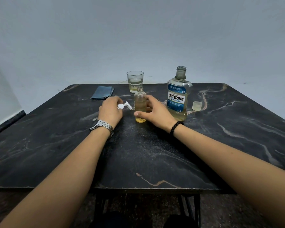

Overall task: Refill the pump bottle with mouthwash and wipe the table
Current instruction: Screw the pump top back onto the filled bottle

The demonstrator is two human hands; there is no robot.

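We have the small pump bottle (140, 105) standing upright and uncapped on the surface (155, 153), its amber fill reaching most of the way up, though glare on the clear plastic leaves the exact level unclear to us. Our right hand (153, 112) curves around it with fingers spread wide; the thumb lies low at the near side and the fingertips pass behind the bottle, so we cannot say for sure that they touch it. Our left hand (110, 111) pinches the white pump head (124, 106), fingers narrow on its collar, nozzle pointing toward the bottle.

The main risk, as we judge it, is tipping: the bottle is slim, light and open, and a nudge from the right thumb or a crooked push of the dip tube into the neck could knock it over and spill. Seating the pump into a nearly full bottle could also force liquid out over the rim.

Just beyond the right fingers stands the open Listerine bottle (178, 96), close enough for a knuckle to bump it; its cap (197, 105) lies further right. Past the fingertips of both hands sits a glass (135, 81) holding a little liquid. Beyond the left fingers the folded blue cloth (102, 92) waits for wiping.
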